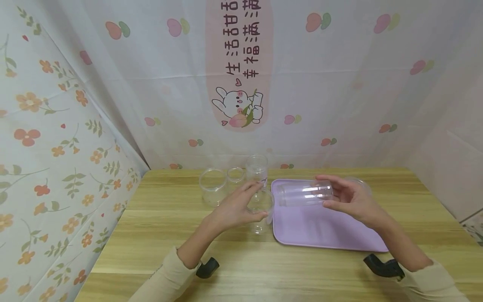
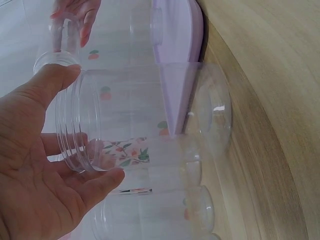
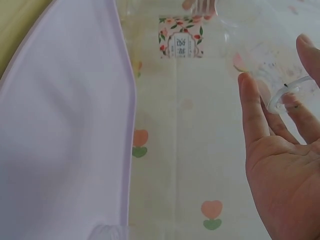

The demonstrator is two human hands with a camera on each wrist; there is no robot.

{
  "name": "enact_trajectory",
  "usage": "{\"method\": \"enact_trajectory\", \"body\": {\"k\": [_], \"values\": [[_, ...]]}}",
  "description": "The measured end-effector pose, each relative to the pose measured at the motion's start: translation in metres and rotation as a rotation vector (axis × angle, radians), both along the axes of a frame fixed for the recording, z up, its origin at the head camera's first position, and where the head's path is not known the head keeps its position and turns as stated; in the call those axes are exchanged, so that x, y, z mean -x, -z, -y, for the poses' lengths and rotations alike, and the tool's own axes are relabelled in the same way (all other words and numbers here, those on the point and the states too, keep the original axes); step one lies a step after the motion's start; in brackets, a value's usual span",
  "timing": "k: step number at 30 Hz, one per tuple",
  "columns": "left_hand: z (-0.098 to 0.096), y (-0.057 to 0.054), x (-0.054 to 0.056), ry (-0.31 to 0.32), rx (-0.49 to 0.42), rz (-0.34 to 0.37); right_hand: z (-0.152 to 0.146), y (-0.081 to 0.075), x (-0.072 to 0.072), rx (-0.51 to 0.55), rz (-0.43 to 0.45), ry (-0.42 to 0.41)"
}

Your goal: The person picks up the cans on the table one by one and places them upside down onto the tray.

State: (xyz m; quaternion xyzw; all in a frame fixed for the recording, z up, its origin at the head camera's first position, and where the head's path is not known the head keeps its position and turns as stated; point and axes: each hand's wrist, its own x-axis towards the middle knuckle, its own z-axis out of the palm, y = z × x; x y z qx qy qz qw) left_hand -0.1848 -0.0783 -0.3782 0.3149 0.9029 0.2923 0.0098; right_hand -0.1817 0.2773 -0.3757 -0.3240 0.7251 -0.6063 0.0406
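My left hand grips a clear plastic jar around its threaded rim, thumb on one side and fingers on the other. That jar stands upright on the table just left of the purple tray. Over the tray, my right hand holds another clear jar by its bottom end. This jar lies on its side in the air, its threaded mouth pointing left toward my left hand. In the right wrist view, my fingers and thumb close around the base of the jar.
Behind my left hand stand a wide clear jar, a smaller one and a tall one. A floral label shows among them. Another clear round container sits behind my right hand. A printed curtain hangs at the table's back edge.
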Motion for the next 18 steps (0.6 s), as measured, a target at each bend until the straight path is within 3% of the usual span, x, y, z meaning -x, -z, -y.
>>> {"method": "enact_trajectory", "body": {"k": [10,18], "values": [[0.000,0.002,0.001,0.000,0.003,-0.008,-0.014,-0.003,-0.002,-0.003,0.006,-0.020],[-0.001,0.001,0.001,0.006,-0.007,0.001,-0.031,-0.003,-0.005,-0.071,0.022,0.021]]}}
